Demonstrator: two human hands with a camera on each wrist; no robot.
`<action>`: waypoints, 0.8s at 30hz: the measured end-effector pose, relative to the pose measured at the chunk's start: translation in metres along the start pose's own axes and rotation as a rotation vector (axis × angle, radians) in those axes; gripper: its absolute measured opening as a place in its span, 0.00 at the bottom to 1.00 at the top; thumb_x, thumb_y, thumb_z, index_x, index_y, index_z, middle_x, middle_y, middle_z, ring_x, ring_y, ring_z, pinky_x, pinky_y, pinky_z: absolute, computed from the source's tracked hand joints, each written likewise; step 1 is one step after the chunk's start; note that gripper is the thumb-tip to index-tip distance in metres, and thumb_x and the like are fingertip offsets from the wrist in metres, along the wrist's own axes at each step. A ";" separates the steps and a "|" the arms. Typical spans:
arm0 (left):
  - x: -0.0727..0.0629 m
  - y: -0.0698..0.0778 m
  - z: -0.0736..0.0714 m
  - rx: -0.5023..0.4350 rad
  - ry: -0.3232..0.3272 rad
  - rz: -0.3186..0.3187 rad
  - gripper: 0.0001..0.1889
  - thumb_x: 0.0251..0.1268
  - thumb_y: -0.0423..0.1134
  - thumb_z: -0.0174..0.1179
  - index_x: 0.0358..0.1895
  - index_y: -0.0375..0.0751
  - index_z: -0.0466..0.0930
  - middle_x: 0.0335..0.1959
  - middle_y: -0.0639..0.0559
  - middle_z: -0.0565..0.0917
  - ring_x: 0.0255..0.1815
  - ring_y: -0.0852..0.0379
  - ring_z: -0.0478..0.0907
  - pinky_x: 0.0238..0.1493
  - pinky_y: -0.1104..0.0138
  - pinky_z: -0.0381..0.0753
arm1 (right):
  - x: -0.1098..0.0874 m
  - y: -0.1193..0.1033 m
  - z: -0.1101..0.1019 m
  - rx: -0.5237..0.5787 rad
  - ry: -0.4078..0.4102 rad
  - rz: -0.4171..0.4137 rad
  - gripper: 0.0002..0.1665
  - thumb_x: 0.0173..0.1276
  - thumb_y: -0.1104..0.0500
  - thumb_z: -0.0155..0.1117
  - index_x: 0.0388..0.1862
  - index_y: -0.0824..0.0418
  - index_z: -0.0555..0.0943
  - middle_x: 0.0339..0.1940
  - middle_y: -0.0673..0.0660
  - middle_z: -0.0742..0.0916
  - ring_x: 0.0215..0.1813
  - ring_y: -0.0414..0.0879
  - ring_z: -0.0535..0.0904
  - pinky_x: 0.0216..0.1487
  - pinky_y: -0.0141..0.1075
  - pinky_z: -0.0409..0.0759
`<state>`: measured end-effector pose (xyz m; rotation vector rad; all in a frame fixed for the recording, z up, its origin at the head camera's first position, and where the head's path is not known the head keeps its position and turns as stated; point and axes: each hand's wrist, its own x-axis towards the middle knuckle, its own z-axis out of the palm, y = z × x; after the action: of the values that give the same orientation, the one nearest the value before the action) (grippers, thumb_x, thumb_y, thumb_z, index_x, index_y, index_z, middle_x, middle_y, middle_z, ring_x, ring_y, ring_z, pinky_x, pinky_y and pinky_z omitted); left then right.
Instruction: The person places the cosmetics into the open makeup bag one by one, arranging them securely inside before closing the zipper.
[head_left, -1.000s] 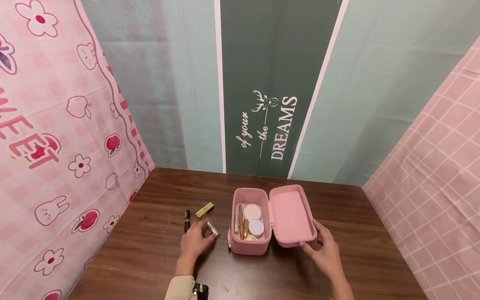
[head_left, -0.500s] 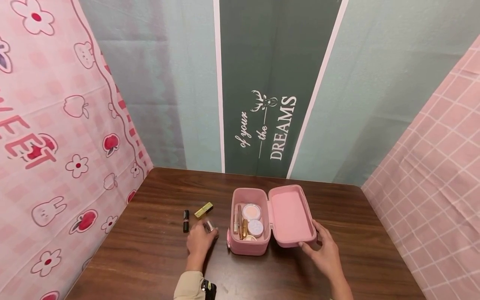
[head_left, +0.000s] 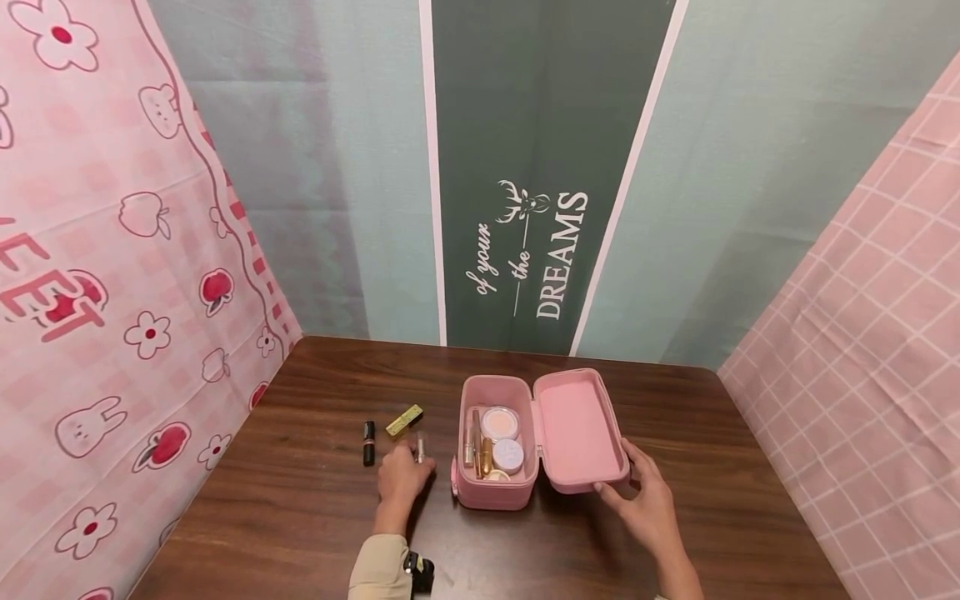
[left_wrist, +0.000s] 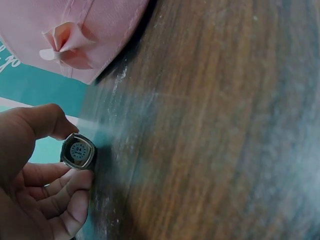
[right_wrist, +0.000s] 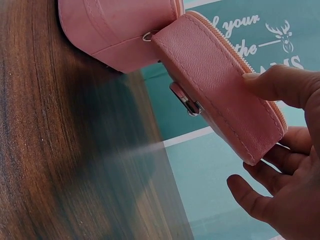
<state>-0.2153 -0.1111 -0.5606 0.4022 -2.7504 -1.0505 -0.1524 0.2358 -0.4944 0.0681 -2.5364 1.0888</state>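
My left hand (head_left: 403, 477) pinches a small silvery lipstick tube (head_left: 421, 447) between thumb and fingers. In the left wrist view the end of the lipstick (left_wrist: 79, 151) faces the camera, with a round label on it. A pink makeup case (head_left: 498, 497) stands to the right of that hand, unzipped. My right hand (head_left: 647, 500) grips the near right corner of the case's lid (head_left: 576, 429), which is folded out to the right. In the right wrist view the thumb lies on the zipped edge of the lid (right_wrist: 220, 80) and fingers sit under it.
Left of the case lie a black lipstick (head_left: 369, 443) and a gold patterned tube (head_left: 405, 421) on the wooden table (head_left: 300, 517). Inside the case are a round compact (head_left: 500, 422), a white round jar (head_left: 508, 455) and several slim tubes (head_left: 477, 442). Fabric curtains surround the table.
My left hand has shifted slightly right, away from the black lipstick, and the silvery lipstick has turned more upright in its fingers. My right hand stays on the lid.
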 end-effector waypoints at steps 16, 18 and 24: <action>-0.010 0.023 -0.028 -0.051 0.132 0.061 0.19 0.39 0.42 0.65 0.39 0.38 0.81 0.26 0.44 0.81 0.28 0.41 0.78 0.28 0.50 0.74 | 0.000 0.000 -0.001 0.007 0.000 0.001 0.45 0.44 0.67 0.77 0.62 0.70 0.68 0.57 0.69 0.74 0.48 0.58 0.77 0.43 0.49 0.76; -0.011 0.023 -0.029 -0.051 0.132 0.061 0.19 0.39 0.42 0.65 0.39 0.38 0.81 0.27 0.44 0.81 0.28 0.41 0.78 0.29 0.50 0.74 | 0.000 -0.001 -0.001 0.005 0.001 -0.002 0.45 0.44 0.67 0.77 0.62 0.70 0.68 0.57 0.69 0.74 0.48 0.58 0.77 0.43 0.49 0.76; -0.013 0.029 -0.035 -0.047 0.109 0.059 0.17 0.41 0.43 0.65 0.37 0.38 0.81 0.27 0.47 0.80 0.29 0.43 0.78 0.30 0.50 0.73 | 0.000 -0.001 0.000 0.001 -0.003 -0.004 0.45 0.44 0.67 0.76 0.62 0.71 0.67 0.57 0.70 0.74 0.47 0.58 0.77 0.43 0.49 0.76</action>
<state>-0.1997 -0.1082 -0.5156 0.3582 -2.6204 -1.0451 -0.1520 0.2355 -0.4935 0.0751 -2.5379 1.0891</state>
